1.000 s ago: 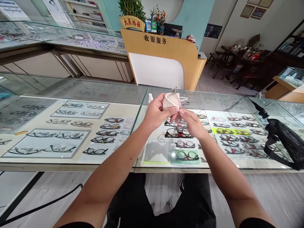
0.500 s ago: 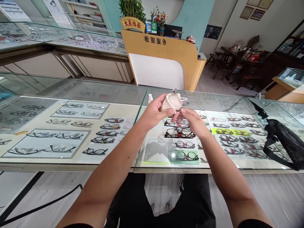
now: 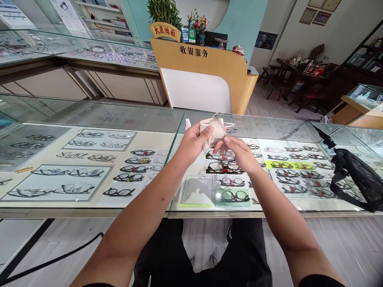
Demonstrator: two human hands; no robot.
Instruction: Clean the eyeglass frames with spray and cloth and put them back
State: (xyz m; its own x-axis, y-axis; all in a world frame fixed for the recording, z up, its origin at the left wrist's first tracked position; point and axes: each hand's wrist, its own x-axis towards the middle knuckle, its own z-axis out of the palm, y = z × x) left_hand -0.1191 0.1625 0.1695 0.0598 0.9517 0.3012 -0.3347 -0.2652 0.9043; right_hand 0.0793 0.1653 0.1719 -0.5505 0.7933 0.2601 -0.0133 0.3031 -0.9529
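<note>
Cloth, pale and bunched, sits between the two hands above the right section of the glass tabletop. The left hand is clamped on it, thumb pressed across its near face. The thumb and fingertips of the right hand meet at its right edge, seemingly pinching thin glasses, of which a metallic part shows past the far edge; the cloth hides most of the rest. Pressing hard with the left thumb while the right hand twists could bend the slender frame, and trapped grit could scratch a lens. A loose pinch might drop it onto the glass. A leftward swing of the left wrist could topple the white bottle just beside it.
</note>
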